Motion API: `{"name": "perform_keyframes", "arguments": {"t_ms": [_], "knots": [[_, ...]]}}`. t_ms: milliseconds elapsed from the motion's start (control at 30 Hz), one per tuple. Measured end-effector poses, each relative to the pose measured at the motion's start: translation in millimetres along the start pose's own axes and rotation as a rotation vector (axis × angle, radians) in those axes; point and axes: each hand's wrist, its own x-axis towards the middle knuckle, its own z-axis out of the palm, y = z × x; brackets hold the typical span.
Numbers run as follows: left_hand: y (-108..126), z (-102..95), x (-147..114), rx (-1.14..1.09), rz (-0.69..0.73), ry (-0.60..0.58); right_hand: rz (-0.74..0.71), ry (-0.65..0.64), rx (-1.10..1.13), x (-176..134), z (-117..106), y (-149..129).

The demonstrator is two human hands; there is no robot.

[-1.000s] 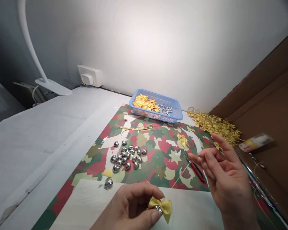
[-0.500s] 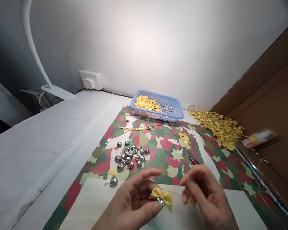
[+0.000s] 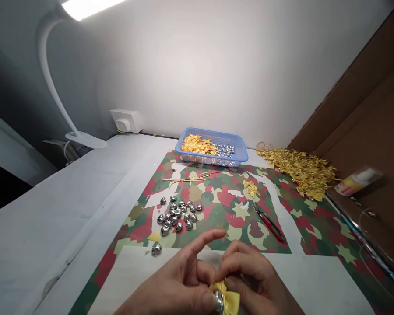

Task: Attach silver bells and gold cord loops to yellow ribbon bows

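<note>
One yellow bow [image 3: 231, 302] is at the fingertips of two hands, low in the view, over one sheet of white paper [image 3: 321, 280]. The left hand [image 3: 185, 284] has its thumb clamped on the bow and on the silver bead cluster [image 3: 219, 301] at its middle, too covered to count; its index finger stands apart, raised. The right hand [image 3: 249, 275] has its fingers curled together against the bow's upper side; whether they pinch the ribbon or something behind it, I cannot tell. Just beyond the paper's far edge, one pair of red-handled cutters [image 3: 269, 223] lies on the patterned mat [image 3: 216, 238], with what look like two loose bows [image 3: 250, 189] near the tips. To the left, one silver bell [image 3: 156, 249] sits apart from a group of roughly twenty silver bells [image 3: 174, 214], several overlapping. Farther back lie several gold strands [image 3: 188, 178], crossed, then one blue basket [image 3: 213, 131] holding a heap of yellow bows [image 3: 198, 144] and many small silver beads [image 3: 226, 150], both uncountable. At right are one large gold pile [image 3: 302, 173] and one bottle [image 3: 354, 183]; at far left, one lamp [image 3: 54, 87].
</note>
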Motion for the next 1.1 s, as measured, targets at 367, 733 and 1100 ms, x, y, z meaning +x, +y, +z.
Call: {"name": "perform_keyframes", "arguments": {"t_ms": [367,733,1100], "knots": [[8,11.4,-14,0.44,0.012,0.339,0.026,0.205,-0.413,-18,16,7],[6,18.6,-1,1.11,0.236,0.465,0.061,0.065,-0.61,-12,15,23],[2,18.3,7,1.436,0.347,0.499,0.021,0.498,0.044,-11,5,-3]]}}
